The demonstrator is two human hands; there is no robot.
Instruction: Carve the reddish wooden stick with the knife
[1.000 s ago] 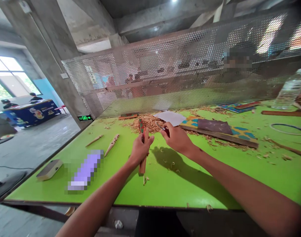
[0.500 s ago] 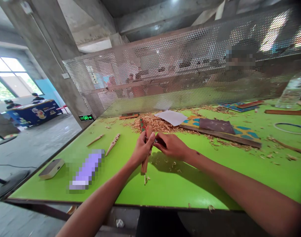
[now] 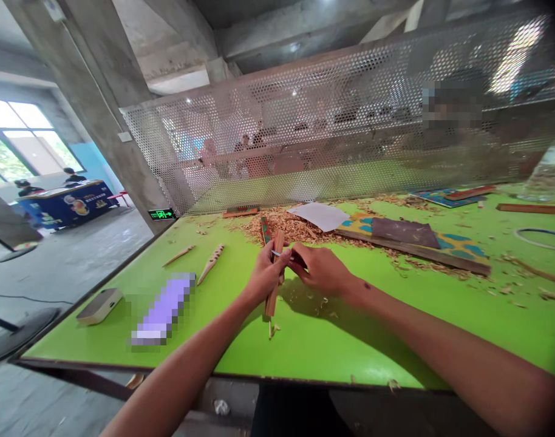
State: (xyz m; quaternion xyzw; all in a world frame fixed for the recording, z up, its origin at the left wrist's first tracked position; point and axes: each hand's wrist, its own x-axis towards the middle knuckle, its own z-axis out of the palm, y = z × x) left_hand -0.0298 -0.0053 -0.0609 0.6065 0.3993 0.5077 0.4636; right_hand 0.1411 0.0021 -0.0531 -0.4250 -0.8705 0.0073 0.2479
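Observation:
My left hand (image 3: 267, 270) is closed around a reddish-brown wooden strip (image 3: 272, 297), held at a steep slant over the green table (image 3: 336, 355). Closed on a small carving knife, my right hand (image 3: 320, 265) is just to the right of it. The short, bright knife blade (image 3: 276, 253) lies across the upper part of the strip, close to my left thumb. Most of the knife's handle is hidden in my fingers. Behind the strip shows a green and red patterned piece (image 3: 265, 229), partly covered by my hand.
Curled wood shavings (image 3: 286, 221) lie behind my hands, beside a white paper sheet (image 3: 320, 215) and a painted board (image 3: 464, 252). To the left are two carved sticks (image 3: 212, 261), a blurred purple phone-shaped object (image 3: 168, 309) and a small box (image 3: 99, 305). A perforated screen (image 3: 305, 152) stands behind.
The knife blade now shows more plainly across the strip, near my left thumb. Both hands keep their hold, and the whole view has shifted slightly.

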